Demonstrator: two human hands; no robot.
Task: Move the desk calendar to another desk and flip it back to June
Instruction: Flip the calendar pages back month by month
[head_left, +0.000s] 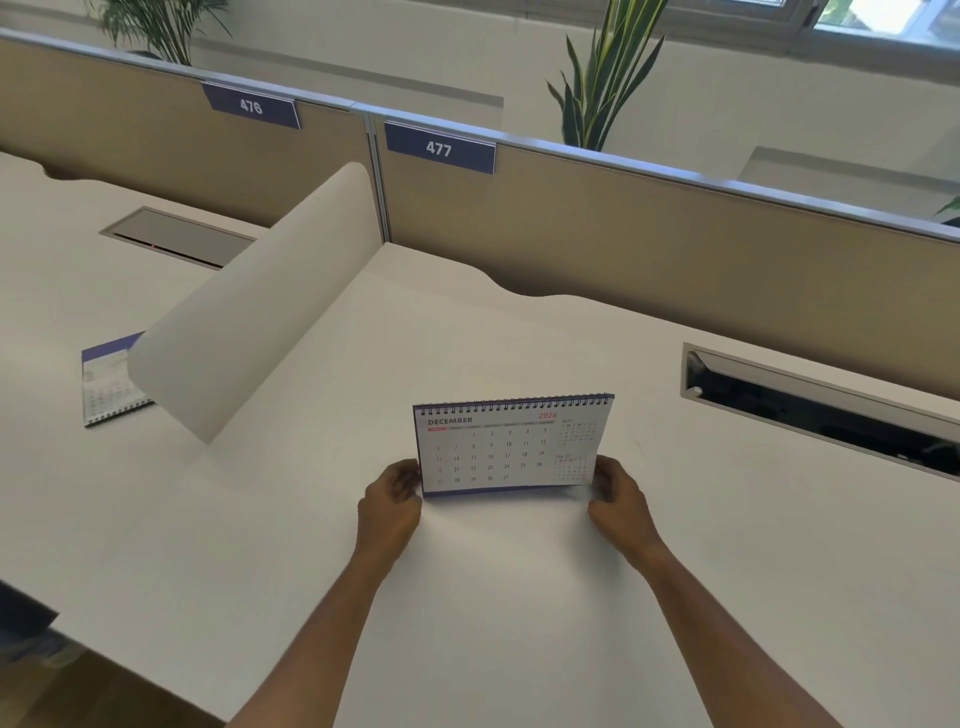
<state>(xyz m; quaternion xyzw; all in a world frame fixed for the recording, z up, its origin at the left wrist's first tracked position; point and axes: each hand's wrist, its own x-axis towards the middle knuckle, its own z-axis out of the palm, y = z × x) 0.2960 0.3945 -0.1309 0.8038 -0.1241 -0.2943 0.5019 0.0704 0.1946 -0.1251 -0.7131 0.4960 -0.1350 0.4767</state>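
On the desk (519, 597), both hands grip the desk calendar (509, 447)'s lower corners.

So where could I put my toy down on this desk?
The white desk is bare between the white spiral-bound desk calendar and the beige partition wall, and leftward to the rounded white divider panel. Avoid the open cable slot on the right. It's crowded where the left hand and right hand grip its lower corners.

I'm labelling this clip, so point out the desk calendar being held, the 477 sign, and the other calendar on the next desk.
desk calendar (501, 452), head view, middle of the December page.
477 sign (439, 149), head view, on the digits.
other calendar (109, 384), head view, middle of its visible part.
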